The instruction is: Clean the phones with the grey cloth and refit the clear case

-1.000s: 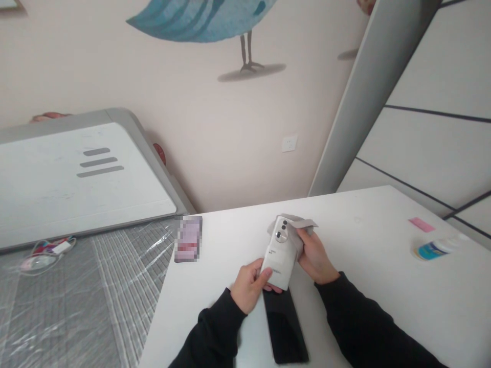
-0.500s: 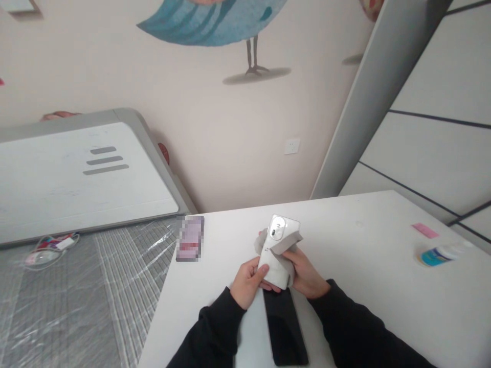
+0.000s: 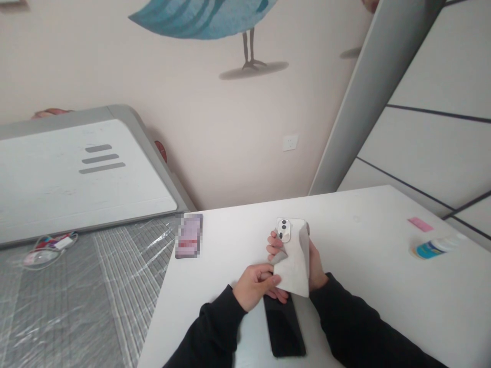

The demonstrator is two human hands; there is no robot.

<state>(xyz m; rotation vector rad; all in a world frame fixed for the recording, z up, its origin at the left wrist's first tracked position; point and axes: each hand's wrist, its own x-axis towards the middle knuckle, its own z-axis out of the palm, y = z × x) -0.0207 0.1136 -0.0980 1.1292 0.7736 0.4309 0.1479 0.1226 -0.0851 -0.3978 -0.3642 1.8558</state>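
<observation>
Head view: two hands hold a white phone and a cloth over the desk.
The right hand (image 3: 315, 266) is wrapped around the white phone (image 3: 289, 236), which stands tilted above the desk (image 3: 368, 266) with its camera end up. The left hand (image 3: 255, 285) pinches the grey cloth (image 3: 295, 268) draped over the phone's lower part. A black phone (image 3: 284, 327) lies flat just below them.

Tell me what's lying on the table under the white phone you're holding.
A black phone lies flat on the white table, screen dark, below the white phone. Its far end is covered by the left hand and the grey cloth, so that part can't be seen.
</observation>
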